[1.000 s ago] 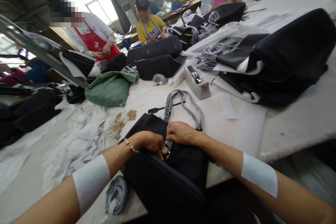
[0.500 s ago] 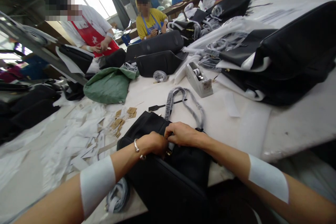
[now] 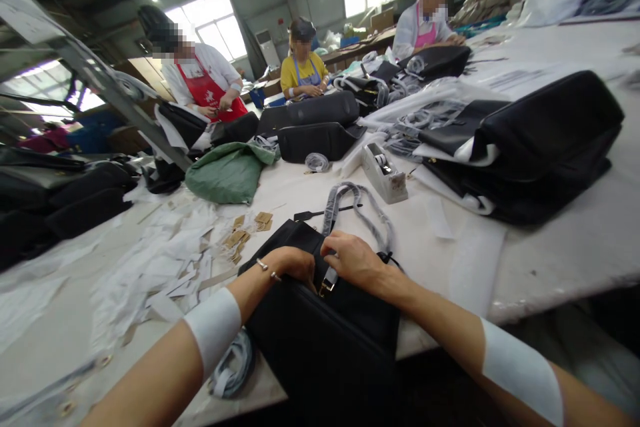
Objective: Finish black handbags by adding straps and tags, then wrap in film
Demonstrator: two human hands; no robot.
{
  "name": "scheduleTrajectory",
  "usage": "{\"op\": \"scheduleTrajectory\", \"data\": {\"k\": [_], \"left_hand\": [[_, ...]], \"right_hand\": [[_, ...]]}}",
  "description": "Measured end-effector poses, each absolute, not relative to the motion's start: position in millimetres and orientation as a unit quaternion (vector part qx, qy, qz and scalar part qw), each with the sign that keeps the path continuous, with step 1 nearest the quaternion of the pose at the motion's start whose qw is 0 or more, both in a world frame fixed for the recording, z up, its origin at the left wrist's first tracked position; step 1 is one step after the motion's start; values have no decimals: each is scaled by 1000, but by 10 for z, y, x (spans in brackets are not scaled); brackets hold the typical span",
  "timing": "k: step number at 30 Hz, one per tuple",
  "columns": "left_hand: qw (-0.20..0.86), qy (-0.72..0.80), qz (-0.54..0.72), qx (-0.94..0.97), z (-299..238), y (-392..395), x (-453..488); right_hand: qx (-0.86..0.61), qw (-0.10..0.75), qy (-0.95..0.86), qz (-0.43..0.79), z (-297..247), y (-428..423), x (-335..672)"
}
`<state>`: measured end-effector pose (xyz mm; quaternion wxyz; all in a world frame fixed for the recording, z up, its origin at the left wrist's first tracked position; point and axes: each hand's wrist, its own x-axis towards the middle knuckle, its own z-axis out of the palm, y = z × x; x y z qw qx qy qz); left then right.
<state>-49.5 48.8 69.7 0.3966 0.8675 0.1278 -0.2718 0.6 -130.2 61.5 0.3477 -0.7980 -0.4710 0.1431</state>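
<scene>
A black handbag lies tilted at the table's front edge, partly below it. My left hand reaches down into the bag's opening, its fingertips hidden. Beside it, my right hand is closed, with thumb and fingers bent together at the bag's upper edge. Under the right hand is a plastic-wrapped strap end with a gold clasp. The bag's wrapped handle loops forward onto the table. A black tag strap rests just beyond the bag.
A tape dispenser stands ahead, with more black bags at right. Paper scraps, brown tags and a green cloth bundle lie left. A coiled wrapped strap sits by my left forearm. Several people work across the table.
My view has tilted up, showing more of the room. The left hand has drawn slightly apart from the right and its fingers reach deeper into the bag. The clasp shows more clearly.
</scene>
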Motion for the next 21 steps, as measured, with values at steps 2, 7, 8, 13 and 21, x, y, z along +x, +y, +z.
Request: {"op": "scheduleTrajectory", "data": {"k": [2, 7, 8, 13, 21], "left_hand": [[347, 102, -288, 887, 849, 546, -498], [307, 93, -165, 933, 1231, 770, -789], [305, 97, -129, 939, 1303, 813, -905], [311, 118, -9, 943, 1564, 920, -1722], [284, 192, 183, 921, 967, 586, -2852]], "right_hand": [[-777, 334, -509, 162, 601, -1328, -74], [-749, 283, -557, 221, 501, -1333, -109], [-746, 282, -563, 218, 497, -1327, -104], [-743, 257, -586, 196, 454, -1298, -152], [-755, 234, -582, 192, 565, -1306, -216]]}}
